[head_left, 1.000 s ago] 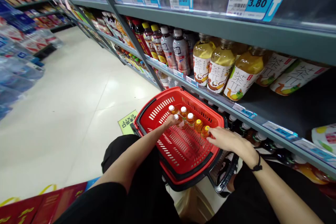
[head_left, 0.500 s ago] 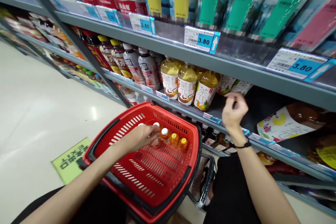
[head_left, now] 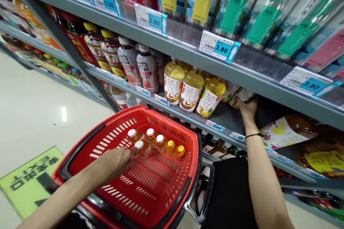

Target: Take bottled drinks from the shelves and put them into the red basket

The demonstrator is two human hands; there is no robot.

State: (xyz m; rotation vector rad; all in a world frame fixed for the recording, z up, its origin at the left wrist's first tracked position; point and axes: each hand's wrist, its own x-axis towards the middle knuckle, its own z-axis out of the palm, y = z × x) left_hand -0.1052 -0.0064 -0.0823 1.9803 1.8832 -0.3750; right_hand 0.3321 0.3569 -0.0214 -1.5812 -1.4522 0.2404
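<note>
A red shopping basket (head_left: 84, 150) stands near the front of the shelves, with slots cut through its walls and its bottom. Inside it are six small bottles with amber-coloured drink, gathered toward the side near the shelves. Four have white caps, among them the nearest white-capped bottle (head_left: 143, 148); two have yellow caps, and the outer yellow-capped bottle (head_left: 179, 152) is the farthest to the right. The rest of the basket's bottom is bare.

The left hand (head_left: 116, 161) is over the basket, its fingertips just beside the nearest white-capped bottle. The hand is blurred, so I cannot tell whether the fingers touch it or how wide they are.

The right hand (head_left: 248, 109), with a black band (head_left: 254, 135) on its wrist, reaches into the middle shelf (head_left: 224, 116). Its thumb and fingers are set around the lower end of a white-labelled bottle (head_left: 244, 94), which is behind the front row and under the upper shelf (head_left: 182, 48). The fingers are partly hidden, and I cannot tell if they press firmly on it.

At the front of the middle shelf, three tea bottles (head_left: 192, 89) hold a pale yellow drink and carry white labels. To the right of the hand, a large bottle (head_left: 286, 131) lies on its side, with brownish drink inside. On the upper shelf are clear bottles with yellow or green labels (head_left: 268, 18), above price tags (head_left: 219, 46) which show 3.80.
</note>
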